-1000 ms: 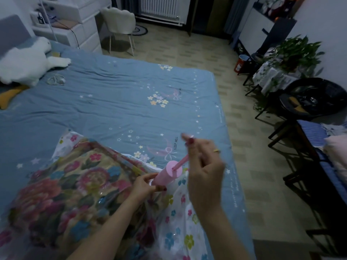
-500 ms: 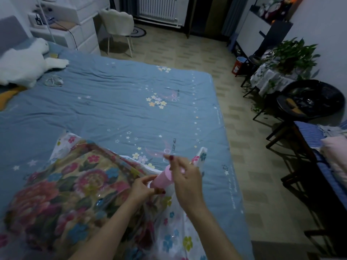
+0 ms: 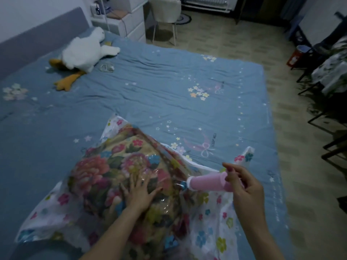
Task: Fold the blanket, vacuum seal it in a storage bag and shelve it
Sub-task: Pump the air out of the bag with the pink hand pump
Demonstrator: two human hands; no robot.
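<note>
A folded floral blanket (image 3: 105,171) lies inside a clear storage bag with a flower-print white border (image 3: 212,222) on the near part of the bed. My left hand (image 3: 139,192) rests flat on top of the bag over the blanket, fingers spread. A pink hand pump (image 3: 206,182) lies nearly level, its left end against the bag. My right hand (image 3: 244,182) grips the pump's right end, with the plunger pushed in.
The blue bed sheet (image 3: 159,87) stretches ahead. A white plush goose (image 3: 82,51) and a small clear item (image 3: 107,67) lie near the headboard. A white chair (image 3: 165,10) and drawers (image 3: 131,21) stand beyond. Dark chairs and a covered table (image 3: 330,72) line the right.
My left hand left the pump's base and now presses flat on the bag. My right hand pushed the plunger in and tilted the pump level. The view swung left.
</note>
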